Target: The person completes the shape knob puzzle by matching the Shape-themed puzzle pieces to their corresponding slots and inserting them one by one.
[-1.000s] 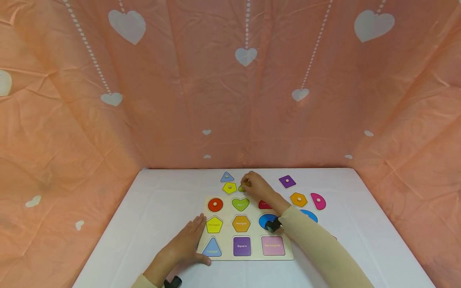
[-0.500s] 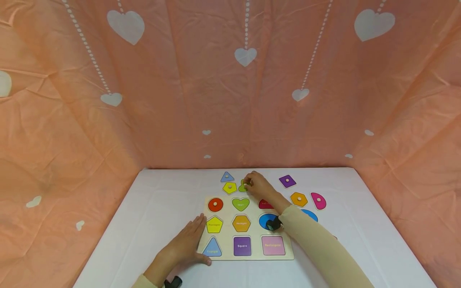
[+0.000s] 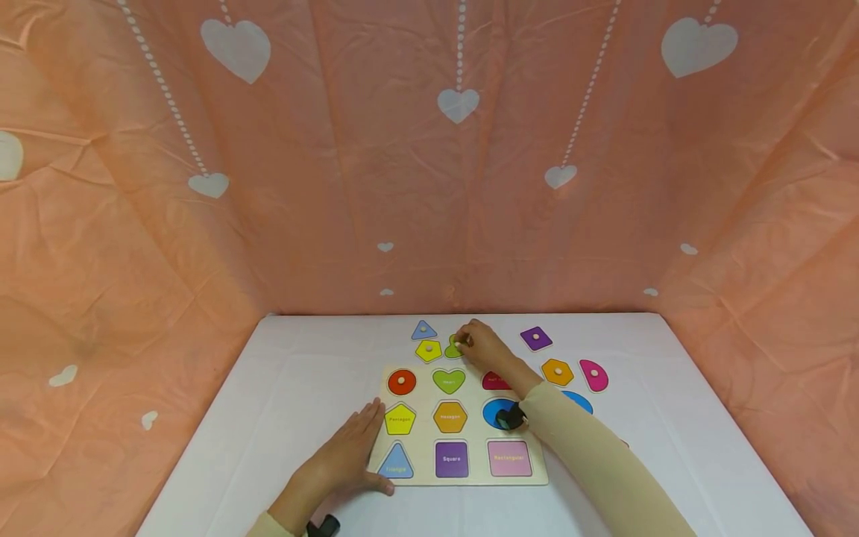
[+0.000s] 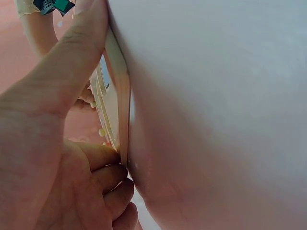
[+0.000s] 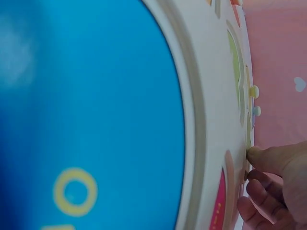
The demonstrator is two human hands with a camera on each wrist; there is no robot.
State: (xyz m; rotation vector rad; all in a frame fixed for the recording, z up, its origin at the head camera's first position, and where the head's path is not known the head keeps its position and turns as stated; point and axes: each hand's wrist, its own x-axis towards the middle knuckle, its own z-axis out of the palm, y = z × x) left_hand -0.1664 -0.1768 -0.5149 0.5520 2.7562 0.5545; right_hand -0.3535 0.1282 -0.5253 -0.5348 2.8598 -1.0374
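A wooden shape puzzle board (image 3: 476, 477) lies on the white table. My left hand (image 3: 345, 447) rests at its left side, fingers stretched along the edge and thumb at the front corner. In the left wrist view, thumb and fingertips touch the board's edge (image 4: 123, 105). Beyond the far edge, my right hand (image 3: 485, 347) pinches the green heart piece (image 3: 452, 349) by its knob; part of the piece is hidden by the fingers. The right wrist view shows that hand (image 5: 276, 179) low behind the board. A red circle piece (image 3: 402, 382) sits in its recess.
Behind the board lie a blue triangle (image 3: 423, 329) and a yellow pentagon (image 3: 428, 350). To the right are a purple square (image 3: 536, 338), orange hexagon (image 3: 557, 371), pink half circle (image 3: 593, 375) and partly hidden blue oval (image 3: 579, 403). A peach curtain (image 3: 416, 209) surrounds the table.
My right hand has shifted slightly right, and more of the green heart piece shows beside the fingers. The left hand and the board have not moved.
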